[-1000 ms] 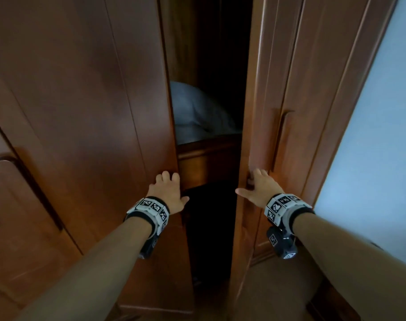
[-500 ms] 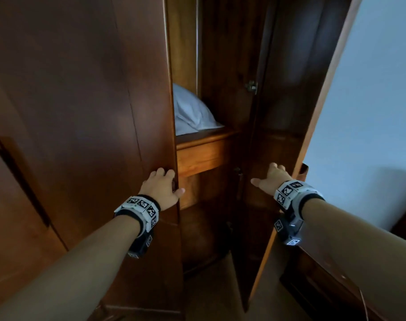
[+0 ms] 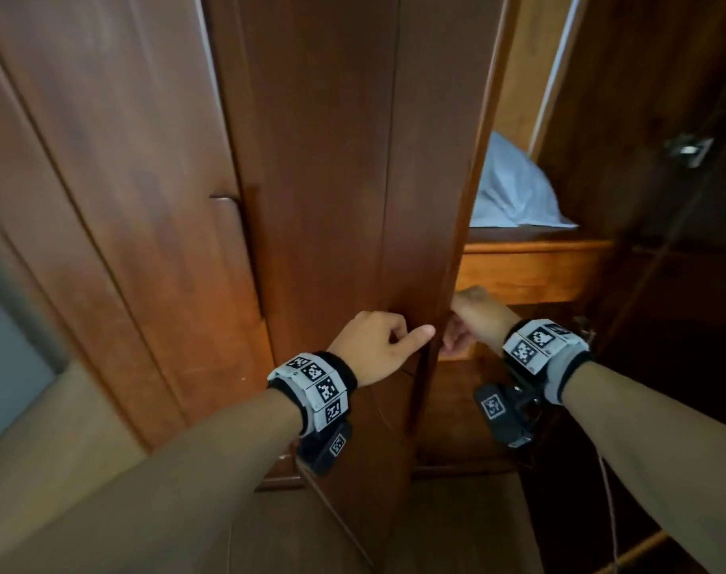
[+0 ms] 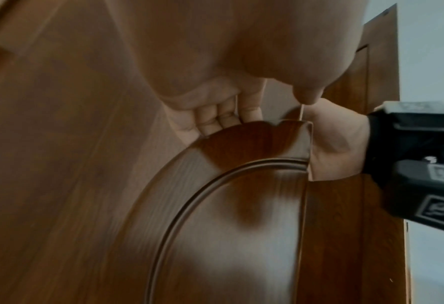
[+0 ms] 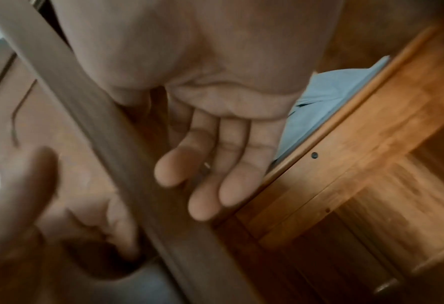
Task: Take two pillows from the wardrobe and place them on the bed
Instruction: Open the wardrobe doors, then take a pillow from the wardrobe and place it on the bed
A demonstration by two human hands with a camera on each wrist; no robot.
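Note:
A pale blue pillow (image 3: 514,188) (image 5: 327,98) lies on a wooden shelf (image 3: 531,267) (image 5: 371,133) inside the wardrobe; most of it is hidden behind the left door (image 3: 332,180) (image 4: 241,205). My left hand (image 3: 377,345) sits on that door's outer face with its fingers (image 4: 221,117) curled and holding nothing, the thumb reaching the door's edge. My right hand (image 3: 473,321) (image 5: 215,164) is just past the same edge on the inner side, fingers relaxed and nearly straight against the wood. A second pillow is not in view.
The right door (image 3: 663,200) stands swung wide open, with a metal hinge (image 3: 688,149) showing. Another shut wardrobe door with a long handle (image 3: 228,225) is to the left. Below the shelf is a dark lower compartment, and wooden floor (image 3: 456,528) lies underfoot.
The right door has swung fully open and my right hand has crossed from it to the left door's edge. My left hand slipped from gripping that edge to its outer face. The view turned left.

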